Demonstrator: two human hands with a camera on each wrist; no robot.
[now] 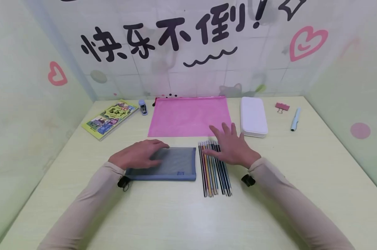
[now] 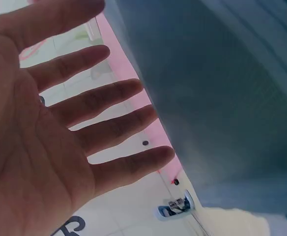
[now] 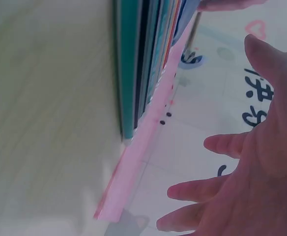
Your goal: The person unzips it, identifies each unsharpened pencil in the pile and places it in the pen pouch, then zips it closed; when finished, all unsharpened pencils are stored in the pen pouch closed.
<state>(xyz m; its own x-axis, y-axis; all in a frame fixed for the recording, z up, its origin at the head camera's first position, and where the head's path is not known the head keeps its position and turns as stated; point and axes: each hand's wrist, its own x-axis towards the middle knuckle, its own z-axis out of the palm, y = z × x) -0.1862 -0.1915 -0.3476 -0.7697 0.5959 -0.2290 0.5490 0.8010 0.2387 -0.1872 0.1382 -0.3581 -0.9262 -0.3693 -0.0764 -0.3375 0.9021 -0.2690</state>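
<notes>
A blue-grey mesh zip pouch [image 1: 179, 161] lies flat in the middle of the table. Over its left part hovers my left hand [image 1: 139, 154], fingers spread and holding nothing; the left wrist view shows the bare palm [image 2: 35, 132] beside the pouch [image 2: 212, 98]. To the pouch's right, several pencils [image 1: 214, 170] lie side by side in a row, tips toward me. My right hand [image 1: 233, 147] is above their far ends with fingers fanned out. In the right wrist view the hand [image 3: 261, 162] stays apart from the pencils [image 3: 138, 69].
Behind the pouch lies a pink zip folder [image 1: 188, 118]. A white case [image 1: 253, 116] stands right of it, then a red binder clip [image 1: 282, 106] and a light blue pen [image 1: 295, 119]. On the left are a yellow book [image 1: 110, 119] and a glue stick [image 1: 142, 107]. Walls enclose the table.
</notes>
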